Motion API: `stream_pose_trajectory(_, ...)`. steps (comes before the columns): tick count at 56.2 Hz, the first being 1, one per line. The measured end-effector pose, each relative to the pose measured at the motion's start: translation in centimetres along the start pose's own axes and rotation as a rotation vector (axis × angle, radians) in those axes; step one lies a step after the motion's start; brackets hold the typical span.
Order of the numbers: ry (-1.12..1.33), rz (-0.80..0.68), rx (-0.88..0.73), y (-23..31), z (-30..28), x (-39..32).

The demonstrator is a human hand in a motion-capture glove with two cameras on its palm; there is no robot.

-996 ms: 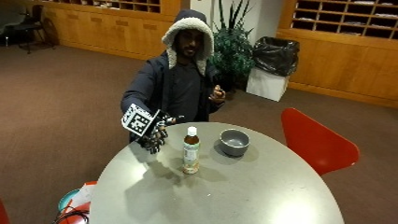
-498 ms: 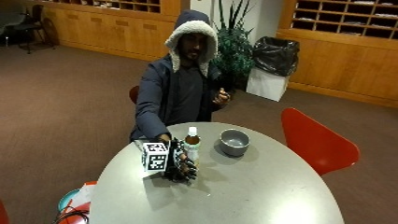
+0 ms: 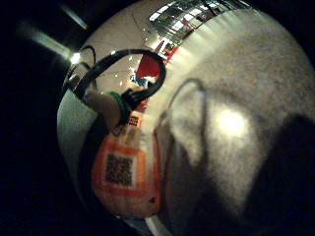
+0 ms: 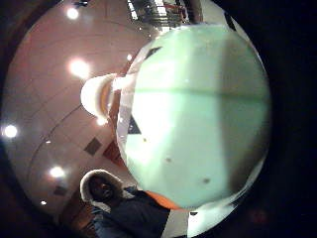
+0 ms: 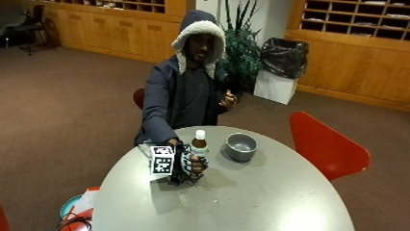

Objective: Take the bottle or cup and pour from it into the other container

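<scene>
Bottle (image 5: 199, 148) stands upright on the round surface (image 5: 269, 192), near the edge closest to the seated person; metal bowl (image 5: 241, 146) sits at its 3 o'clock, apart from it. Gloved right hand (image 5: 185, 164) is wrapped round the bottle's lower body, fingers (image 5: 195, 166) curled across the front, white cap and neck clear above. Thumb-side palm view is filled by the bottle's pale label (image 4: 198, 114), so the palm is close against it. Likely a rigid plastic bottle, partly full, moderately light, smooth-sided; a mid-body hold suits tipping, cap first. Arm reaches forward and down from the shoulder. Bare hand (image 5: 228, 99) is raised at the chest.
</scene>
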State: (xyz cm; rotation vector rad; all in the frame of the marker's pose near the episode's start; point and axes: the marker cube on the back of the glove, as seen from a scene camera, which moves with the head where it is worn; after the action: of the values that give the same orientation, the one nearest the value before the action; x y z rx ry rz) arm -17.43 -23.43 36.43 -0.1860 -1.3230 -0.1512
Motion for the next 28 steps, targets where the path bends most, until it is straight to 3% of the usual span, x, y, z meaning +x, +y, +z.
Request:
stream_pose_trajectory(12,0.142,-0.129,-0.006,1.7,0.4,-3.9)
stream_pose_trajectory(28,0.593,-0.322,-0.154,2.7,1.4,-13.9)
